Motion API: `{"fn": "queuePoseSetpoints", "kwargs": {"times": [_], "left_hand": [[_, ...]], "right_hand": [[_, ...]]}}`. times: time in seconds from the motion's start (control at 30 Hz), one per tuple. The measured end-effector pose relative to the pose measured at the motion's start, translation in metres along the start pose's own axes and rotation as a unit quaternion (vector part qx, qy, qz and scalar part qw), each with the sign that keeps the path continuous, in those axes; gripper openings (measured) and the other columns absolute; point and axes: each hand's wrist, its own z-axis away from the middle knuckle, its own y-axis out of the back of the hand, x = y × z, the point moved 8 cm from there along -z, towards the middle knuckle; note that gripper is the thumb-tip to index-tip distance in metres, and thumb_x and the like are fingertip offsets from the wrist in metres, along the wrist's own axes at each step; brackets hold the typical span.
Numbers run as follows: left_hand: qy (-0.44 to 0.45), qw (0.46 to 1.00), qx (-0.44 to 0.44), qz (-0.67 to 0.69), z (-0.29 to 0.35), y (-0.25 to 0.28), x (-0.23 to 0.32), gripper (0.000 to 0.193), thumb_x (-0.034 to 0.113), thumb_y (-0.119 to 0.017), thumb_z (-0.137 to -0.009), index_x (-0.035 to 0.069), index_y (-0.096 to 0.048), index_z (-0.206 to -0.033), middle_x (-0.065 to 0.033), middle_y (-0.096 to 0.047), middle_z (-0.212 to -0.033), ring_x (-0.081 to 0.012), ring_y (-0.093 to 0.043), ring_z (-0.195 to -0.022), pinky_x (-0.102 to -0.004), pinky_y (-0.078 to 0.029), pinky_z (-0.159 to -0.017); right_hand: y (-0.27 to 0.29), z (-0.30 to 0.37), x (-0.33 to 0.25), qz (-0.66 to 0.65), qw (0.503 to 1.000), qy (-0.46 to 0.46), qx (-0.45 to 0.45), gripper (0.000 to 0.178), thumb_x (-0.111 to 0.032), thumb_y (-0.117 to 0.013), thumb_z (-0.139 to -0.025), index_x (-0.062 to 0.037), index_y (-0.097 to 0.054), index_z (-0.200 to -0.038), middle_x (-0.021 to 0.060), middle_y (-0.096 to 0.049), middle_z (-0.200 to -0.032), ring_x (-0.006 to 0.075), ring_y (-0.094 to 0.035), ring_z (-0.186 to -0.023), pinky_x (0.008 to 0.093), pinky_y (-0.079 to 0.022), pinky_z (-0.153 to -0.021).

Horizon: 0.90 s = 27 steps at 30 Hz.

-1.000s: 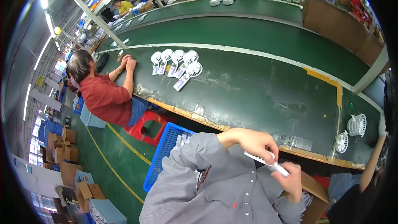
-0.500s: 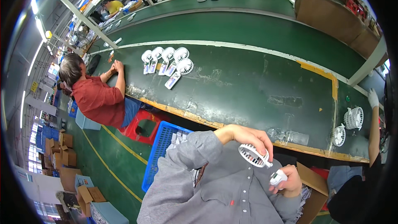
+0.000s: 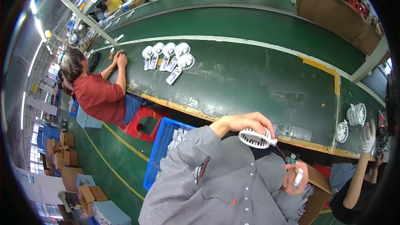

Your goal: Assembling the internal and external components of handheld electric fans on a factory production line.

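Observation:
My left hand (image 3: 249,122) is closed on the rim of a round white fan head (image 3: 254,139) with a slatted cage, held in front of my chest past the table edge. Thin dark red wires (image 3: 281,153) run from its stub to a small green circuit board (image 3: 291,160). The board is beside the fingertips of my right hand (image 3: 296,178). Those fingers are closed on a small white cylinder (image 3: 298,176), which looks like a battery. My right fingers partly hide it, and whether they also grip the board is unclear.
Several white handheld fans (image 3: 175,64) lie on the green table (image 3: 250,87). A blue crate (image 3: 152,158) of white parts stands by my left arm, a cardboard box (image 3: 318,179) by my right. A person in red (image 3: 98,96) sits left; a gloved co-worker's hand (image 3: 368,136) is right, near fan parts (image 3: 356,114).
My right hand has moved right and slightly down from the fan head, and wires and circuit board now show between them. My left hand has risen slightly. The co-worker's gloved hand has moved nearer.

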Motion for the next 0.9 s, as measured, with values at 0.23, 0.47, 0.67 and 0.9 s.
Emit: {"fn": "queuePoseSetpoints", "kwargs": {"times": [0.23, 0.47, 0.67, 0.9], "left_hand": [[-0.067, 0.930, 0.095, -0.348, -0.012, -0.025, 0.012, 0.052, 0.014, -0.064, -0.073, 0.000, -0.055, -0.123, -0.0139, -0.062, -0.116, -0.0247, -0.059, -0.109, -0.0339, -0.045, -0.096], [-0.308, 0.825, 0.076, -0.468, -0.027, -0.115, 0.015, 0.049, 0.003, -0.063, -0.072, 0.004, -0.059, -0.121, -0.0155, -0.057, -0.123, -0.0349, -0.056, -0.112, -0.0419, -0.052, -0.088], [-0.327, 0.794, 0.135, -0.495, -0.024, -0.121, 0.000, 0.032, 0.002, -0.066, -0.072, 0.005, -0.063, -0.103, -0.0084, -0.060, -0.106, -0.0274, -0.063, -0.089, -0.0368, -0.055, -0.066], [-0.280, 0.747, 0.262, -0.542, -0.013, -0.110, -0.002, 0.015, 0.004, -0.066, -0.071, 0.005, -0.056, -0.082, -0.0044, -0.057, -0.086, -0.0245, -0.060, -0.075, -0.0353, -0.051, -0.056]], "right_hand": [[0.033, 0.032, -0.003, 0.246, 0.825, -0.001, 0.509, 0.066, -0.057, -0.053, -0.090, 0.0066, -0.054, -0.109, 0.0282, -0.066, -0.078, 0.0349, -0.067, -0.072, 0.0469, -0.051, -0.081], [0.033, 0.027, -0.006, 0.317, 0.742, -0.089, 0.584, 0.026, -0.019, -0.056, -0.087, 0.0052, -0.063, -0.079, 0.0153, -0.064, -0.070, 0.0220, -0.064, -0.066, 0.0304, -0.050, -0.062], [0.020, 0.034, 0.001, 0.269, 0.730, -0.071, 0.625, 0.034, -0.021, -0.056, -0.079, 0.0054, -0.057, -0.057, 0.0145, -0.054, -0.049, 0.0237, -0.057, -0.047, 0.0302, -0.049, -0.047], [0.029, 0.014, 0.008, 0.305, 0.726, -0.132, 0.601, 0.033, -0.021, -0.057, -0.082, 0.0100, -0.061, -0.070, 0.0160, -0.061, -0.061, 0.0238, -0.064, -0.059, 0.0319, -0.053, -0.058]]}}
